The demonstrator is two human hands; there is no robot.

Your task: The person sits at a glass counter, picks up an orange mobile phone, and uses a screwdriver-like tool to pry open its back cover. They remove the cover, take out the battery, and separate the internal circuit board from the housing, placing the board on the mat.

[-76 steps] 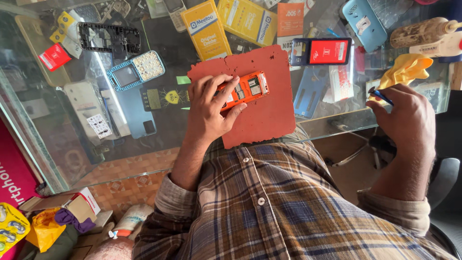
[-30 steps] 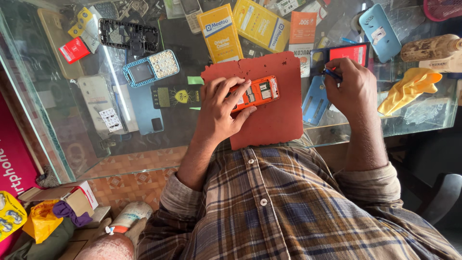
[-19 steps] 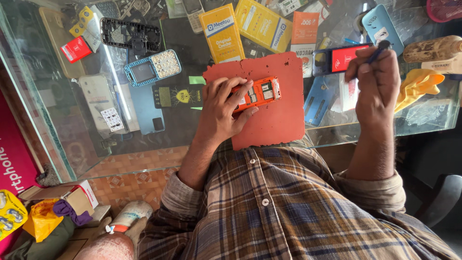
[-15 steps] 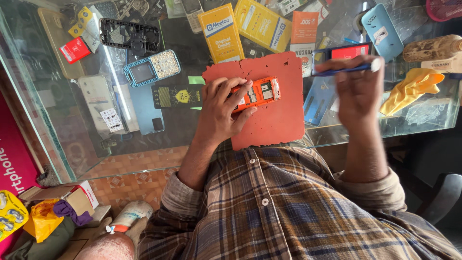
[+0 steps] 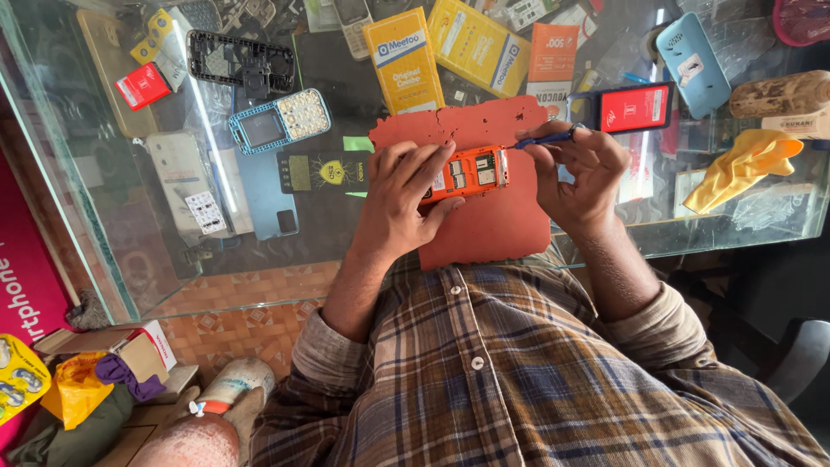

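Orange opened mobile phone body (image 5: 465, 173) flat on red rubber work mat (image 5: 493, 220), glass table (image 5: 112, 216) | left hand (image 5: 402, 203) pins its left end, fingers curled over | right hand (image 5: 577, 173) pinches thin blue-handled screwdriver (image 5: 543, 138), tip beside phone's right edge

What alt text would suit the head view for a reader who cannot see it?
The left hand presses an opened orange phone onto a red mat on a glass counter, while the right hand holds a blue screwdriver at the phone's end. Phone parts and yellow boxes lie around.
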